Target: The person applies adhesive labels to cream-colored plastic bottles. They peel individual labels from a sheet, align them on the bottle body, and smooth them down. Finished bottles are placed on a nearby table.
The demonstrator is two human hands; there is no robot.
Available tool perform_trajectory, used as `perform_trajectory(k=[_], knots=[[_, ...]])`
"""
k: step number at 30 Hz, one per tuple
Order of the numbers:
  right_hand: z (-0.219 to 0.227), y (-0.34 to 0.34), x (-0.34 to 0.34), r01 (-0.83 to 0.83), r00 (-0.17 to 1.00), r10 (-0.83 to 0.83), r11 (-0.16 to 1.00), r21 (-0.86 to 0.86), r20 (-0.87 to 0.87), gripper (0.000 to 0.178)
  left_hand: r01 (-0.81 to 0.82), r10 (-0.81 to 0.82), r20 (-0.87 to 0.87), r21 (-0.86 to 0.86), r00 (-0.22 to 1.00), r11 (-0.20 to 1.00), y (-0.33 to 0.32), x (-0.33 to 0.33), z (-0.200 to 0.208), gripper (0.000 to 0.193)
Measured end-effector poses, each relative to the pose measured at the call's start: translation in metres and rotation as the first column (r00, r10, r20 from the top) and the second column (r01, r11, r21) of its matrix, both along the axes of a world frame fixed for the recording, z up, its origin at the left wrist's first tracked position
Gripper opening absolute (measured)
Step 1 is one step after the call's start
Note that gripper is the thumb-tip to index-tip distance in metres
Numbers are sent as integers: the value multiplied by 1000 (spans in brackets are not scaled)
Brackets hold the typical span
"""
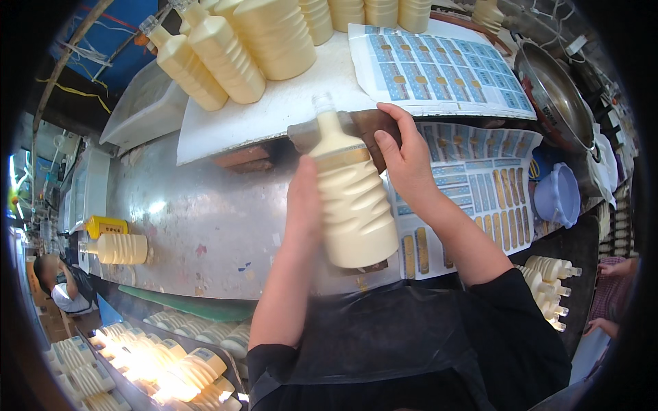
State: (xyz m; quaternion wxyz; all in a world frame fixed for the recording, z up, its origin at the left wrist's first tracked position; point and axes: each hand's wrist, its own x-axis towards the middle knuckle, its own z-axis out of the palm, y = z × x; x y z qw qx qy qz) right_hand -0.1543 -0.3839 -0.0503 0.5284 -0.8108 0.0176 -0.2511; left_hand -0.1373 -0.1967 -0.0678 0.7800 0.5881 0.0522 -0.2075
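Note:
A cream plastic bottle (356, 205) with a ribbed body and clear neck tip is tilted in front of me. A gold-and-blue strip (343, 156) lies across its shoulder. My left hand (303, 198) is against the bottle's left side, smeared by motion, its fingers partly hidden. Behind the neck is a dark brown flat piece (375, 130), which could be cloth or leather. My right hand (411, 154) has its thumb and forefinger at this piece's right end; its other fingers are hidden. That hand is apart from the bottle's body.
Printed label sheets lie on the raised white board (439, 68) and below it. Several cream bottles (223, 51) stand at the back. One bottle (122, 248) lies left beside a yellow box (106, 226). A purple bucket (556, 195) and metal pan (558, 92) are right. Another person's hands (603, 327) show far right.

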Motion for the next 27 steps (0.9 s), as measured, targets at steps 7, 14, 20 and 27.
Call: perform_trajectory(k=[7, 14, 20, 27], knots=[[18, 2, -26, 61, 980, -32, 988, -142, 195, 28, -46, 39, -91, -79, 995, 996, 0, -8, 9, 58], [49, 39, -40, -75, 876, 314, 839, -539, 367, 21, -90, 74, 173, 83, 982, 993, 7, -14, 0, 40], [38, 60, -25, -235, 889, 402, 813, -533, 221, 13, -138, 131, 109, 54, 985, 989, 16, -24, -5, 36], [46, -46, -25, -149, 957, 155, 988, 44, -245, 19, -179, -31, 441, 426, 897, 887, 15, -81, -1, 68]])
